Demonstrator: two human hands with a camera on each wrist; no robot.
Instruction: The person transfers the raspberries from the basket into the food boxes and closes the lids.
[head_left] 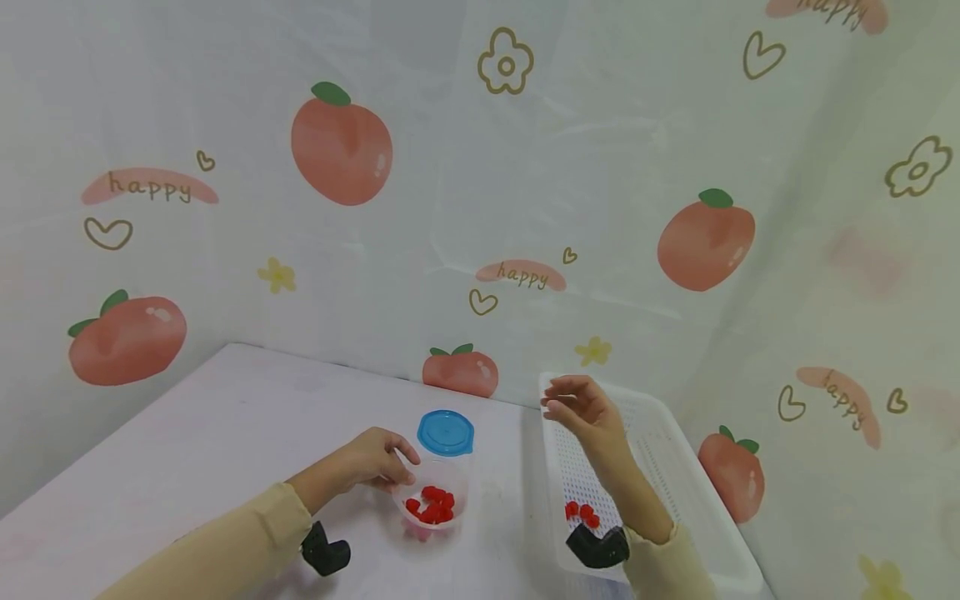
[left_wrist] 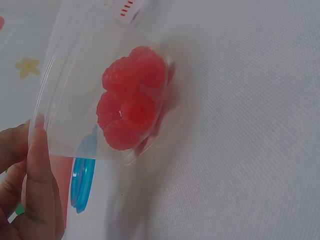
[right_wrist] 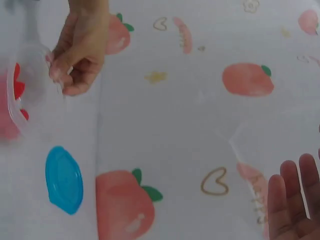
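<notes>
A clear bowl [head_left: 459, 500] of red raspberries [left_wrist: 131, 112] stands on the table, its rim pinched between the thumb and fingers of my left hand [head_left: 369, 460]. In the left wrist view the fingers of my left hand [left_wrist: 35, 185] lie at the bowl's rim. My right hand [head_left: 588, 408] is raised above the far left part of a white perforated basket [head_left: 667, 454], fingers loosely bent and nothing visible in them. The right wrist view shows the straight fingertips of my right hand [right_wrist: 295, 200]. Several red raspberries [head_left: 582, 513] lie in the basket.
A blue lid [head_left: 446, 432] lies on the table just behind the bowl. A printed curtain [head_left: 420, 250] hangs along the table's far edge. The long basket stands at the right, with its left wall facing the bowl.
</notes>
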